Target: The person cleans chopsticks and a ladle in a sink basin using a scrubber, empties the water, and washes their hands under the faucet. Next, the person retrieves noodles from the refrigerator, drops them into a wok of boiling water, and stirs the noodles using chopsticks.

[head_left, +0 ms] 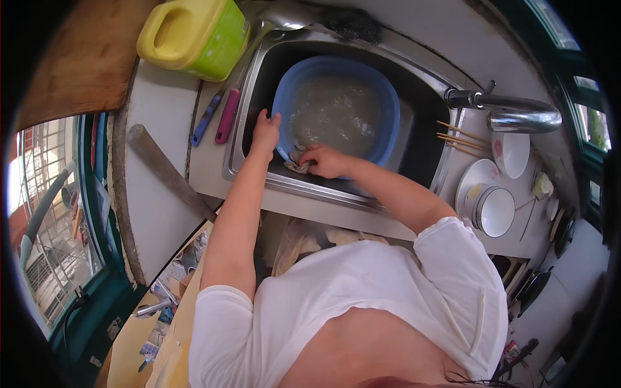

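Observation:
A blue plastic basin holds cloudy water and sits inside the dark sink. My left hand grips the basin's left rim, its fingers partly hidden from me. At the near left of the basin, my right hand is closed on a crumpled, light-coloured cloth. The cloth is bunched against the rim, and part of it hangs over the outside. Ripples show on the water.
A curved faucet reaches in from the right. Chopsticks, a white bowl and stacked dishes stand beside it. Left lie a purple-pink handle, a blue handle and a yellow-green container; a ladle rests behind.

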The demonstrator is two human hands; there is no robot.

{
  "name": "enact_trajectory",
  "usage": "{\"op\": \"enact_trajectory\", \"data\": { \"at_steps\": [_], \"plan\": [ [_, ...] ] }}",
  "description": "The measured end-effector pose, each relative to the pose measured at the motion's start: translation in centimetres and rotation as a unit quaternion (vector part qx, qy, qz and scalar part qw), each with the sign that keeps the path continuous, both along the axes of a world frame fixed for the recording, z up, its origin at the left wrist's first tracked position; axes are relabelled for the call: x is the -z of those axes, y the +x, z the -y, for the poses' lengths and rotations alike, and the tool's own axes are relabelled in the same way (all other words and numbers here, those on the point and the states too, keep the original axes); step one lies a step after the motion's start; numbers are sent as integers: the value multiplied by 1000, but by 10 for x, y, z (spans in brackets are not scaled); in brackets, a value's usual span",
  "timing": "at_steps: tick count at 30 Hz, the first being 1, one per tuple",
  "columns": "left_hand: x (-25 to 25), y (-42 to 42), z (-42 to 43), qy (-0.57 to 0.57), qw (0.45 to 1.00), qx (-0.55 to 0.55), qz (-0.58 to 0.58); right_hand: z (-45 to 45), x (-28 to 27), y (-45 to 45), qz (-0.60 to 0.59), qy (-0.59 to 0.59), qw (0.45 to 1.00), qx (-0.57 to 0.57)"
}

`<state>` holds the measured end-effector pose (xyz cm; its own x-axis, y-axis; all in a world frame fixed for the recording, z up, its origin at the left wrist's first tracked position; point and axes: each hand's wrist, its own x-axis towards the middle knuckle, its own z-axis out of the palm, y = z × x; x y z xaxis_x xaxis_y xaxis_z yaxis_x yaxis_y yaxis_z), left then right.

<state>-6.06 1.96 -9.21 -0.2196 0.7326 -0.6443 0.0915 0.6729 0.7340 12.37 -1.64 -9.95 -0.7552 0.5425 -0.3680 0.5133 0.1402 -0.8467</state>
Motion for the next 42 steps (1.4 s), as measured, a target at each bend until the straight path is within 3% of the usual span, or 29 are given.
{"op": "enact_trajectory", "data": {
  "at_steps": [2, 3, 4, 7, 9, 11, 13, 15, 18, 21, 22, 23, 25, 28, 31, 33, 36, 37, 39, 42],
  "plan": [
    [0, 5, 1, -2, 981, 140, -138, -7, -18, 46, 157, -72, 977, -126],
    [-4, 8, -1, -9, 959, 186, -212, -15, -28, 66, 257, -120, 937, -202],
    [-6, 9, -2, -16, 930, 230, -285, -19, -33, 84, 333, -28, 912, -236],
    [-3, 8, -1, -15, 917, 256, -306, -44, -46, 108, 488, 245, 791, -277],
    [-4, 8, 1, -21, 914, 257, -315, -83, -29, 107, 502, 396, 755, -145],
    [-5, 8, 0, -26, 912, 252, -322, -127, -25, 96, 438, 484, 749, -117],
    [-4, 10, 2, -32, 913, 247, -324, -151, -15, 70, 285, 552, 778, -91],
    [-16, 13, 2, -52, 916, 245, -312, -156, -17, 36, 193, 540, 818, -45],
    [-14, 6, 3, -35, 925, 245, -290, -136, -8, -3, 63, 344, 925, 148],
    [-14, 3, 12, 53, 919, 213, -329, -115, 18, 11, 39, 218, 913, 344],
    [-17, 6, 18, 89, 911, 199, -350, -113, 36, 23, 67, 126, 887, 439],
    [-20, 10, 22, 132, 919, 173, -328, -111, 54, 34, 94, 32, 844, 527],
    [-28, 23, 26, 220, 926, 124, -280, -79, 57, 41, 238, 131, 878, 394],
    [-29, 50, 36, 115, 993, 18, -5, -63, 20, 51, 256, 95, 946, 176],
    [-24, 74, 39, -64, 959, -107, 256, -52, 23, 58, 361, 237, 876, 213],
    [-18, 91, 33, -196, 907, -150, 340, -38, 6, 52, 297, 309, 879, 210],
    [4, 103, 26, -197, 805, -182, 529, -2, -42, 41, 148, 359, 888, 247],
    [9, 106, 20, -184, 838, -195, 476, 9, -54, 40, 106, 368, 893, 238],
    [8, 106, 12, -209, 827, -129, 505, 25, -73, 48, 58, 386, 888, 242],
    [5, 110, 11, -124, 844, -5, 521, 29, -92, 59, -54, 322, 859, 395]
  ]
}}
